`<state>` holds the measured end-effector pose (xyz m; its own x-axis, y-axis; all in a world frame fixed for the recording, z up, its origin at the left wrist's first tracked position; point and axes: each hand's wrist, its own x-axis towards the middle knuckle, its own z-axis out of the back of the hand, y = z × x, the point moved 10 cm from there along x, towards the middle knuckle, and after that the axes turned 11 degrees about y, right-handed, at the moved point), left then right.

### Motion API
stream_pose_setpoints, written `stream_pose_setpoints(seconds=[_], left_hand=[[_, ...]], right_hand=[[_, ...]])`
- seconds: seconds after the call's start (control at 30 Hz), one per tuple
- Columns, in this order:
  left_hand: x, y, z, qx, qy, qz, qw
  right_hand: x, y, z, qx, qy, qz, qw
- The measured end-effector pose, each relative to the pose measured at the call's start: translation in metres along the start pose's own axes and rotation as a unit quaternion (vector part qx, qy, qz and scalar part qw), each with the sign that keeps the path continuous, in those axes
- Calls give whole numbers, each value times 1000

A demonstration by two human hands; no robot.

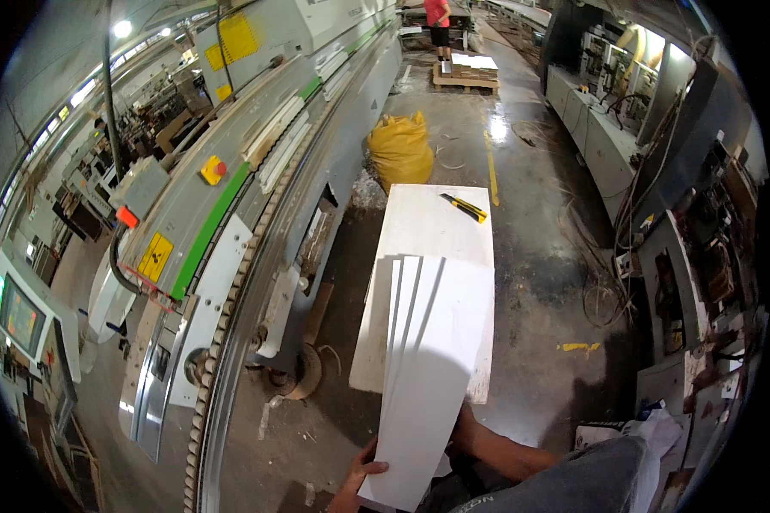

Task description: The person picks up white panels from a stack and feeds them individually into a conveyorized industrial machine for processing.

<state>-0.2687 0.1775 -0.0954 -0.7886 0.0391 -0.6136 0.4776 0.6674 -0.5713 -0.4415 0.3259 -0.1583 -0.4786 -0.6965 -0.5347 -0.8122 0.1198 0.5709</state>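
Head view: 2 hands (pixel 365 472) (pixel 465 430) hold 3-plus white boards (pixel 429 393) (1 cutter (pixel 466 208) beyond).

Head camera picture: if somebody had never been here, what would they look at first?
Probably the fanned-out white boards in the middle, with the left hand gripping one edge and the right hand at the other. Next might come the bulging yellow bag on the floor beyond the white worktop. Then maybe the long machine with a green strip, on the left.
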Motion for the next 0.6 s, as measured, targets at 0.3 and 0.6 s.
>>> stream_pose_setpoints(seconds=[0.3,0.6], left_hand=[[72,-81,41,132,-16,38,990],[47,-112,14,206,-28,-69,976]], right_hand=[[-13,155,1,-203,-37,104,973],[56,224,-49,-343,-32,111,932]])
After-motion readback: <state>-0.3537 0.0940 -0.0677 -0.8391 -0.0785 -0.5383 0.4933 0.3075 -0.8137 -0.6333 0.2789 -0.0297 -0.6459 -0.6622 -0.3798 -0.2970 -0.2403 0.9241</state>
